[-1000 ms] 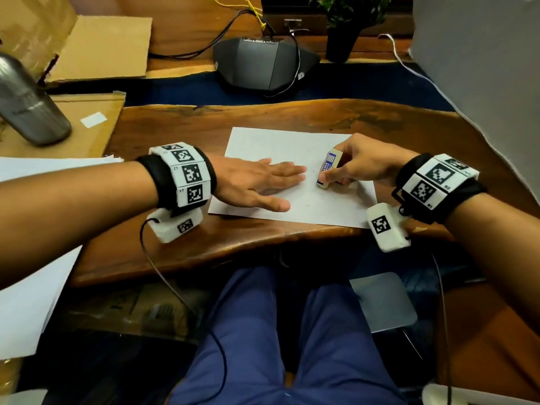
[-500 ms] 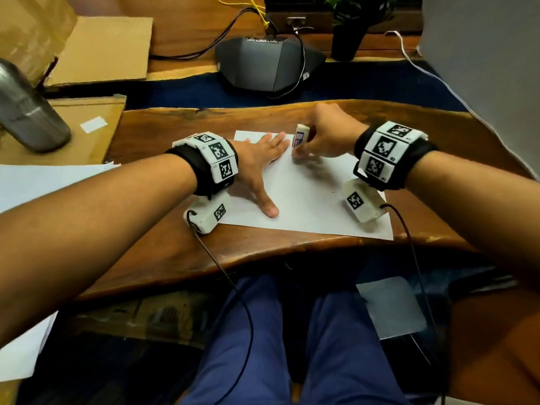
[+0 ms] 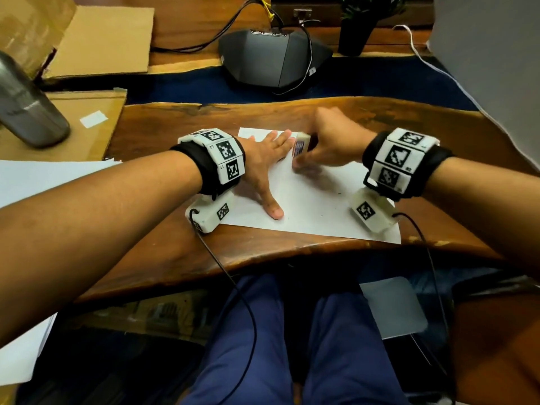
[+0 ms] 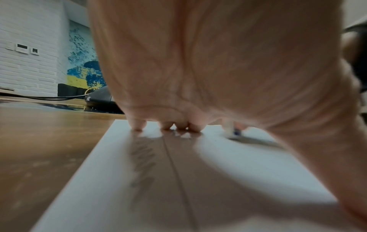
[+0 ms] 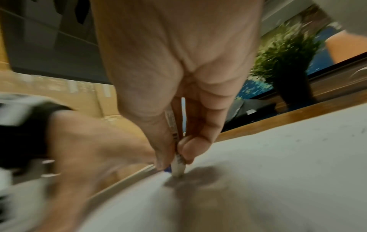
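Observation:
A white sheet of paper (image 3: 315, 203) lies on the wooden desk (image 3: 181, 133). My left hand (image 3: 263, 168) lies flat on its left part, fingers straight and spread, pressing it down; the fingertips (image 4: 139, 125) touch the paper (image 4: 123, 180) in the left wrist view. My right hand (image 3: 327, 144) pinches a white eraser (image 3: 300, 145) with a blue printed sleeve and holds it upright, its lower end on the paper just right of my left fingers. In the right wrist view thumb and finger clamp the eraser (image 5: 177, 163), its tip on the sheet (image 5: 278, 164).
A dark conference speaker (image 3: 271, 59) with cables sits behind the desk, a potted plant (image 3: 358, 30) to its right. A steel bottle (image 3: 26, 109) and cardboard (image 3: 99, 45) are at the left, more white sheets (image 3: 35, 182) beside my left arm.
My right hand carried the eraser from the paper's right-middle to the far left part beside my left fingers. My left hand turned to point away, still flat on the sheet.

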`<state>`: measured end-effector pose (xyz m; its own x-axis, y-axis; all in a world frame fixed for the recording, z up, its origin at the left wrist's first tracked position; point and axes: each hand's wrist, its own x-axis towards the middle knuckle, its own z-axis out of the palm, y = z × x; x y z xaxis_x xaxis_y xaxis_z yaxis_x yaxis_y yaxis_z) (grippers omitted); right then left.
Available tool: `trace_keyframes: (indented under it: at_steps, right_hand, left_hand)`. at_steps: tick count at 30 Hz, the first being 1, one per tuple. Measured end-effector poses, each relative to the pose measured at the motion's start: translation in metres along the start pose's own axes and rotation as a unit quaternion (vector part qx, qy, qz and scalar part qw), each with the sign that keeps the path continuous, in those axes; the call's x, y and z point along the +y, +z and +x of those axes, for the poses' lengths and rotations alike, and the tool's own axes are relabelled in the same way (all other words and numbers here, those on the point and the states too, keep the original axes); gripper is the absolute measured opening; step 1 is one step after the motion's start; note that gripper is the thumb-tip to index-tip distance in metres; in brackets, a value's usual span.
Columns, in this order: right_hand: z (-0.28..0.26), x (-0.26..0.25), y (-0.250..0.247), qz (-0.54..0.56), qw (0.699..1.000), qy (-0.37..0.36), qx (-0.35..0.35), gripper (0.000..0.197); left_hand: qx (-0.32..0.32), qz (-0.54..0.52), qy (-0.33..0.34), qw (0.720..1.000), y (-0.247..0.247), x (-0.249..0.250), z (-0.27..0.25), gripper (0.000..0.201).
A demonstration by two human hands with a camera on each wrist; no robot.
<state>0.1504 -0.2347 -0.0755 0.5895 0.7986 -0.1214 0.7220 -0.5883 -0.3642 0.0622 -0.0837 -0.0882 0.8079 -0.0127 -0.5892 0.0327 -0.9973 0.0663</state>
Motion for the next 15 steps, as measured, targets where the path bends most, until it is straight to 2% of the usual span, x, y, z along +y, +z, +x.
trace_keyframes:
  at_steps: [3,4,10,12,15]
  right_hand:
    - [-0.019,-0.009,0.004,0.004,0.995,-0.019,-0.094,0.023]
    - [-0.018,-0.009,0.000,0.011,0.994,-0.015,-0.104,0.024]
    - [0.022,0.003,-0.013,-0.010,0.997,0.061,0.040,0.034]
    - [0.014,-0.001,-0.008,-0.027,0.999,0.034,0.032,0.030]
    - [-0.015,-0.010,0.000,-0.033,0.998,-0.010,-0.055,0.027]
  left_hand:
    - [0.004,-0.005,0.004,1.000,0.000,0.001,-0.001,0.156]
    - [0.004,-0.004,0.005,1.000,0.000,0.000,-0.001,0.156]
    - [-0.002,-0.001,0.006,1.000,-0.001,-0.001,0.000,0.158]
    - [0.001,0.003,0.005,1.000,0.000,0.001,-0.002,0.155]
    - [0.001,-0.001,0.002,1.000,-0.001,0.000,-0.002,0.154]
